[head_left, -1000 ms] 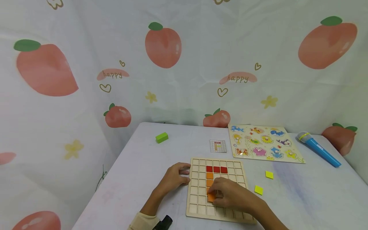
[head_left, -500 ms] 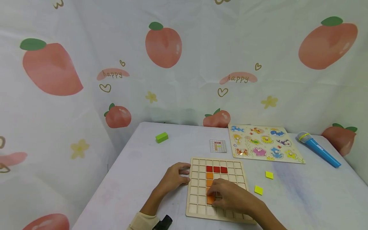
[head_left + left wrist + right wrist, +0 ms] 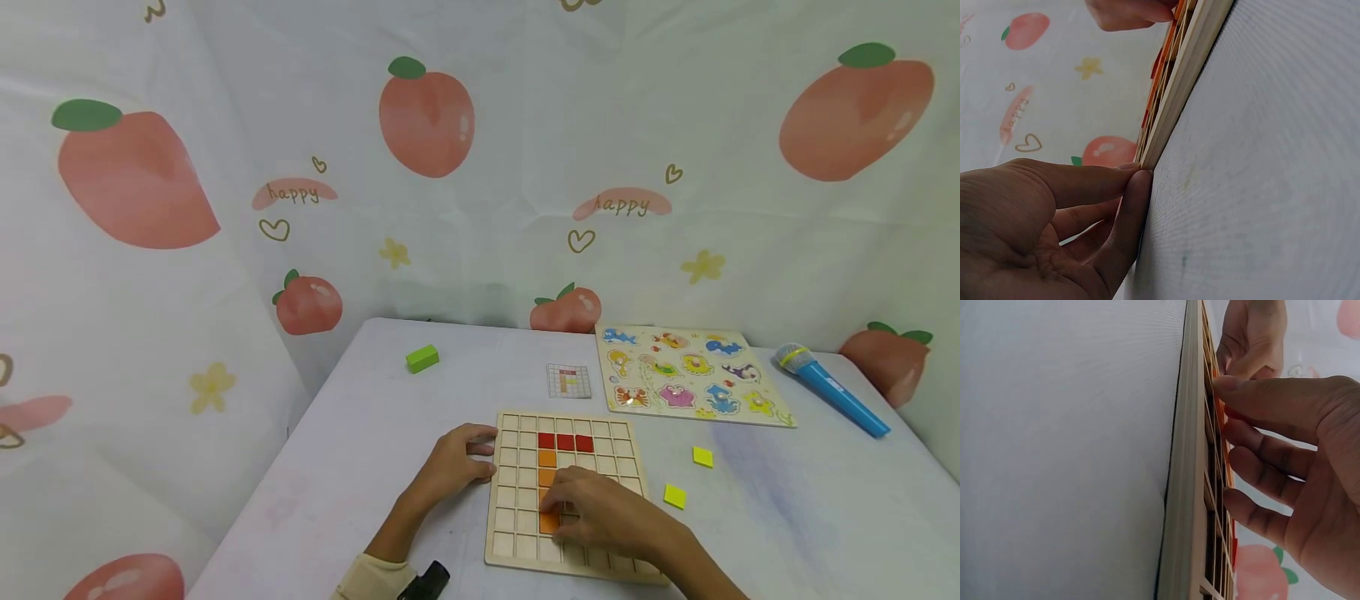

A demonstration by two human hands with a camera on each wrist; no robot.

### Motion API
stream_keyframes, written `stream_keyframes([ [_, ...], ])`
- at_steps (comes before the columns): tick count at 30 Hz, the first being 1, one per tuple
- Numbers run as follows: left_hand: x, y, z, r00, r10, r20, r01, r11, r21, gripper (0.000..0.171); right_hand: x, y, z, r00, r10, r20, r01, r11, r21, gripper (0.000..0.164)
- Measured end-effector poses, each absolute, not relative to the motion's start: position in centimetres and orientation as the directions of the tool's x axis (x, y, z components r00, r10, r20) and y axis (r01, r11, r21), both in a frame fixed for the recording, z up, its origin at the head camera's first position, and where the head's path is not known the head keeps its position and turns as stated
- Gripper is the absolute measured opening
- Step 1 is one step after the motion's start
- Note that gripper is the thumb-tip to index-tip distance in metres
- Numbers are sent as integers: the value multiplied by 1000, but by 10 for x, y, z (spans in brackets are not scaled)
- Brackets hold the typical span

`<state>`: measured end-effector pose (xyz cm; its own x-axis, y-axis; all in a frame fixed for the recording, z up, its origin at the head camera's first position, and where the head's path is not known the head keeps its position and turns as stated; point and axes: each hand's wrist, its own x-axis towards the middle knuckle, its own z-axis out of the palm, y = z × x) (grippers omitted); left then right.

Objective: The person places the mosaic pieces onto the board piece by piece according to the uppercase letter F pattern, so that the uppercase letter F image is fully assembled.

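Observation:
A square wooden grid board (image 3: 504, 521) lies on the table, with a row of red tiles (image 3: 566, 442) and a column of orange tiles running down from its left end. My right hand (image 3: 603, 512) is over the board, thumb and fingertips at the lowest orange tile (image 3: 549, 522), which lies in line with the column. The right wrist view shows the thumb (image 3: 1272, 400) right at the grid, the other fingers bent beside it. On the board's left edge rest the thumb and fingertips of my left hand (image 3: 447, 467), its fingers relaxed.
Two yellow tiles (image 3: 674, 496) lie right of the board. Behind it are a small printed grid card (image 3: 568, 381) and an animal peg puzzle (image 3: 693, 371). A blue toy microphone (image 3: 836, 392) is at far right, a green block (image 3: 422, 359) at back left.
The lowest orange tile has gone from slightly askew to lying in line with the column, my right hand shifting only a little with it. My left hand has stayed at the board's edge.

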<state>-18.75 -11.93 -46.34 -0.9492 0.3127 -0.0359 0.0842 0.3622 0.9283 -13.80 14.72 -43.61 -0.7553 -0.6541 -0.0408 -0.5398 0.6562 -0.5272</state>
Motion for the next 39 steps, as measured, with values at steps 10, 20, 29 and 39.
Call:
stream_keyframes([
  [10,-188,-119,-464,-949,312,-36,83,361,929,58,-140,155,-437,-752,-658,-36,-535,641,-550,20],
  [20,-189,-119,-466,-950,311,-37,92,393,915,57,-140,177,-440,-791,-612,-16,-485,641,-595,26],
  [29,-189,-118,-467,-951,305,-39,95,413,906,56,-136,206,-440,-823,-567,2,-456,659,-598,30],
  [39,-189,-118,-467,-952,302,-42,93,418,904,56,-133,234,-444,-867,-498,-1,-381,664,-643,33],
])
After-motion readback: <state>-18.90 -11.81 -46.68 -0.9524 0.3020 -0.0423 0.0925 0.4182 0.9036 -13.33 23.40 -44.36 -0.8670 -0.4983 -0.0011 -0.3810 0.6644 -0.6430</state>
